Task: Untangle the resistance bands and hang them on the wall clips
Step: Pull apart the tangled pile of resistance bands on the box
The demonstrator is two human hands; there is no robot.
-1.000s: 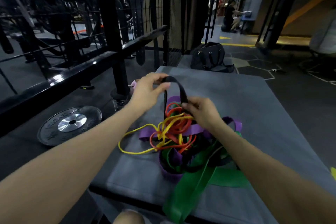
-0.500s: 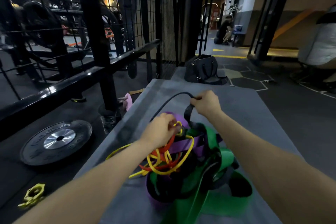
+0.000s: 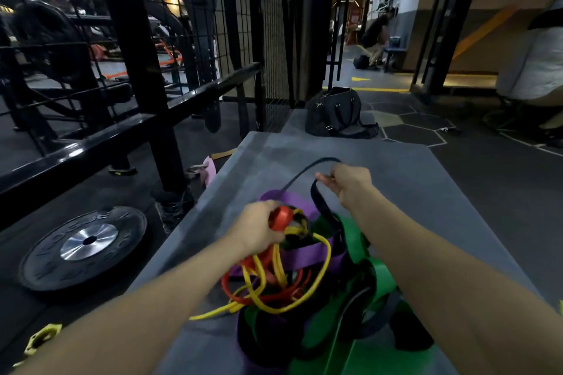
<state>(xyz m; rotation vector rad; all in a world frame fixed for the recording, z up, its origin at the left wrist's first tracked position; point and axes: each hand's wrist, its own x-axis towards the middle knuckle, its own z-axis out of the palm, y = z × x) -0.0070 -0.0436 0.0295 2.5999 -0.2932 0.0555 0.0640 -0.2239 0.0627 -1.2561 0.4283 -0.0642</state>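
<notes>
A tangled heap of resistance bands (image 3: 307,280) lies on a grey padded platform (image 3: 426,192): yellow, red, purple, green and black ones knotted together. My left hand (image 3: 259,228) grips a bunch of red and yellow bands (image 3: 281,218) at the heap's left top. My right hand (image 3: 350,181) pinches a black band (image 3: 316,164) and holds its loop lifted beyond the heap. The wide green band (image 3: 377,277) runs under my right forearm. No wall clips show in this view.
A black weight plate (image 3: 82,246) lies on the floor to the left, beside a black steel rack (image 3: 143,94). A dark duffel bag (image 3: 335,113) sits past the platform's far end. A yellow collar (image 3: 42,339) lies at bottom left. A person crouches far back.
My left hand let go of the black band and dropped onto the red and yellow bands. My right hand drew the black loop up and away from the heap. The view tilted.
</notes>
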